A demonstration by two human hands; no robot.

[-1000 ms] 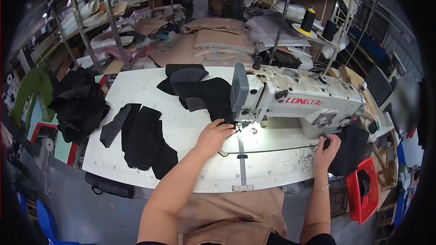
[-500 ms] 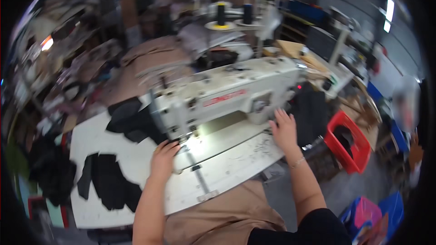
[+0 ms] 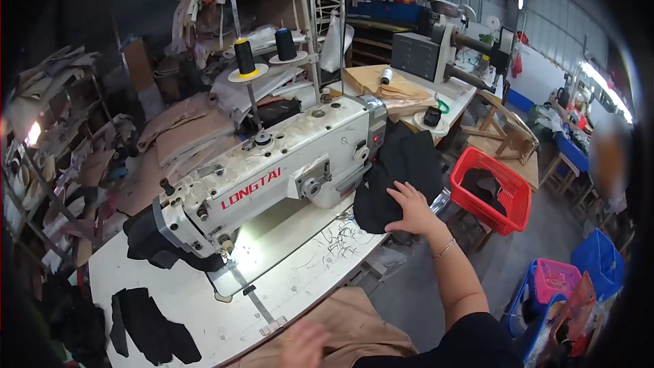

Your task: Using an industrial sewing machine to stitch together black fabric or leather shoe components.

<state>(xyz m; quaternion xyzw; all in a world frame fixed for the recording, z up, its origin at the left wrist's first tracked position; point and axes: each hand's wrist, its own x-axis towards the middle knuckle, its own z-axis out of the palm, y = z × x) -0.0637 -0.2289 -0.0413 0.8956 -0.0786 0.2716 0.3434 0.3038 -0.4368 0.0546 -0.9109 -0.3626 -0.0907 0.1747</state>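
Note:
My right hand (image 3: 412,212) rests on a pile of black fabric pieces (image 3: 397,174) at the right end of the white sewing machine (image 3: 266,180). Its fingers are stretched and spread. Motion smears my left hand (image 3: 304,346), which is low over my brown-covered lap in front of the table edge; its fingers cannot be made out. Under the lit needle end, on the left, lies another black fabric bundle (image 3: 146,238), partly hidden by the machine head. Flat black cut pieces (image 3: 155,327) lie on the white tabletop (image 3: 225,320) at the near left.
Loose thread scraps (image 3: 340,240) litter the table's right part. A red plastic basket (image 3: 494,191) with dark pieces stands to the right. Thread cones (image 3: 244,58) stand behind the machine. Blue and pink bins (image 3: 553,279) sit at the lower right; stacked material (image 3: 191,123) fills the back left.
My left hand has left the needle area and dropped toward my lap. My right hand has moved off the tabletop onto the black fabric pile. The view has turned rightward.

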